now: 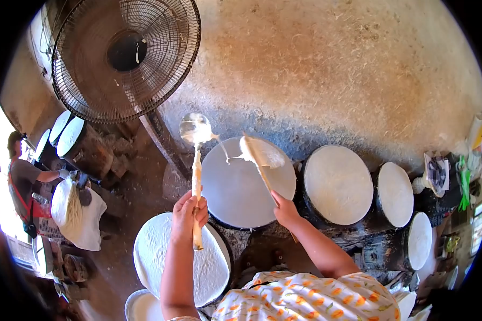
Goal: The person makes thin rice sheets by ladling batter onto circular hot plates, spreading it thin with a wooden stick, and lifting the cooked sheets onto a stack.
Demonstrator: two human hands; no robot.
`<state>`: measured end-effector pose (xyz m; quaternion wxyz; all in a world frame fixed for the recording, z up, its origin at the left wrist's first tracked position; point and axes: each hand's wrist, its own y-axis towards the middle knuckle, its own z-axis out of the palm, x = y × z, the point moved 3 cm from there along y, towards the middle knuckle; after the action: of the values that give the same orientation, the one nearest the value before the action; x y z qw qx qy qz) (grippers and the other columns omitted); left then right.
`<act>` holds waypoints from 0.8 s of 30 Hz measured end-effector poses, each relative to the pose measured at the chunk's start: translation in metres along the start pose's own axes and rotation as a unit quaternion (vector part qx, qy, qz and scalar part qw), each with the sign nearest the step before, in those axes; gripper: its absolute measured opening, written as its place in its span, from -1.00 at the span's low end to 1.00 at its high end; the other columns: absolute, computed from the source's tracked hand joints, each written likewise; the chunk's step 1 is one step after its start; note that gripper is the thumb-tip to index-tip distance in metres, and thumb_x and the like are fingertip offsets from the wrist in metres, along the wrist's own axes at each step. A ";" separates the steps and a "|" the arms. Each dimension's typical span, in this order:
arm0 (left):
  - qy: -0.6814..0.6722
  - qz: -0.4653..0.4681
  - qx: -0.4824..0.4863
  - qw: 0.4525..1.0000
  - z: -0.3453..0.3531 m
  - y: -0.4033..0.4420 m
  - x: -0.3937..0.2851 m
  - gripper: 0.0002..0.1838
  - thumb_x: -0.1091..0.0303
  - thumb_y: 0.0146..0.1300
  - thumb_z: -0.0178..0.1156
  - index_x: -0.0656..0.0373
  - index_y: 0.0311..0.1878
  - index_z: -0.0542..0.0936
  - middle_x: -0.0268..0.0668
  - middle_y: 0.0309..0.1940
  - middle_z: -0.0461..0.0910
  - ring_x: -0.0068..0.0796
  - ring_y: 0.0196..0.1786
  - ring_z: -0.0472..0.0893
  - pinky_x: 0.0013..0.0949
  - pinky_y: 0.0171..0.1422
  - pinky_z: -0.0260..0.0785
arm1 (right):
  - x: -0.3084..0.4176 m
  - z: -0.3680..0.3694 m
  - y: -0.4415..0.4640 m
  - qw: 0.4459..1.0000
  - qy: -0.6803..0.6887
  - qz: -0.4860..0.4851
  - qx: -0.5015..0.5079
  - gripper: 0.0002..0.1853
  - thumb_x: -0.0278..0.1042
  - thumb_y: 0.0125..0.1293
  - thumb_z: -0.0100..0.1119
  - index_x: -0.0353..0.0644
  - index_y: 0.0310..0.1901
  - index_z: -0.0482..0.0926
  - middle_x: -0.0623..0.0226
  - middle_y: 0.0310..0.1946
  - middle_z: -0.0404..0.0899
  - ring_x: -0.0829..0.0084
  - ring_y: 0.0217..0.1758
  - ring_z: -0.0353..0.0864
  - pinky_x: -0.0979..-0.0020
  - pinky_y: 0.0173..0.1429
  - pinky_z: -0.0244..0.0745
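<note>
My left hand (189,215) is closed around the pale handle of a round metal ladle (195,128), its bowl raised near the upper left rim of a large round griddle (235,187). The griddle's surface looks grey and flat. My right hand (286,208) grips a long thin stick (265,179), whose upper end carries white, batter-coated material (262,152) over the griddle's upper right part. A thin white strand trails to the left of that material. Below my left hand lies a round surface covered in bumpy white batter (209,273).
A large fan (126,51) stands at upper left before a rough wall (326,69). White-topped round drums (338,184) line the right. At far left, a person (24,179) stands by a white cloth-covered round (88,219) with pale strands.
</note>
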<state>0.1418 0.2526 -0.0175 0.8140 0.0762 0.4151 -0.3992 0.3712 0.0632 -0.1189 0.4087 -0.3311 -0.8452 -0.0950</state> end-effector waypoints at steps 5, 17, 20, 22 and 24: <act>0.147 -0.008 -0.043 0.988 0.001 -0.007 0.011 -0.85 0.44 0.35 -0.12 0.23 -0.32 0.42 -0.35 -0.55 0.41 -0.65 -0.70 0.32 -0.52 -0.70 0.20 | 0.017 0.023 0.020 0.997 -0.027 -0.052 0.057 -0.40 -0.56 0.10 -0.08 -0.08 0.27 0.35 -0.09 0.03 0.50 0.00 0.09 0.50 0.22 0.21 0.37; 0.128 -0.024 -0.048 0.990 -0.008 -0.022 0.019 -0.83 0.42 0.32 -0.12 0.28 -0.24 0.44 -0.36 -0.60 0.35 -0.67 -0.72 0.26 -0.54 -0.72 0.15 | -0.022 -0.026 0.011 0.998 0.048 -0.014 -0.025 -0.42 -0.69 0.09 -0.06 -0.13 0.21 0.43 -0.01 0.08 0.51 0.22 0.16 0.53 0.41 0.18 0.42; 0.021 -0.013 -0.049 0.998 0.000 -0.034 0.009 -0.76 0.42 0.32 -0.11 0.31 -0.05 0.45 -0.37 -0.57 0.33 -0.70 -0.72 0.23 -0.57 -0.72 0.13 | -0.009 -0.005 0.016 0.995 0.061 -0.073 0.021 -0.40 -0.67 0.06 -0.06 -0.12 0.22 0.42 -0.04 0.05 0.52 0.15 0.13 0.53 0.34 0.19 0.41; -0.064 0.022 -0.025 0.997 0.006 -0.041 0.004 -0.65 0.41 0.33 -0.11 0.32 0.14 0.41 -0.38 -0.54 0.32 -0.72 -0.70 0.21 -0.60 -0.72 0.12 | -0.001 0.001 0.006 0.988 0.033 -0.141 0.046 -0.39 -0.65 0.04 -0.06 -0.10 0.22 0.42 -0.06 0.01 0.53 0.09 0.09 0.55 0.28 0.17 0.42; -0.003 0.041 -0.029 0.999 0.010 -0.043 0.003 -0.72 0.41 0.35 -0.12 0.31 0.03 0.43 -0.36 -0.52 0.34 -0.71 -0.69 0.23 -0.59 -0.71 0.13 | 0.002 0.002 -0.013 0.985 0.008 -0.134 0.110 -0.39 -0.63 0.05 -0.07 -0.11 0.22 0.42 -0.07 0.06 0.50 0.10 0.17 0.49 0.30 0.26 0.34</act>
<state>0.1182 0.2175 -0.0048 0.8329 0.0682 0.4203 -0.3535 0.3606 0.0555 -0.1173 0.4331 -0.1667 -0.8839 -0.0584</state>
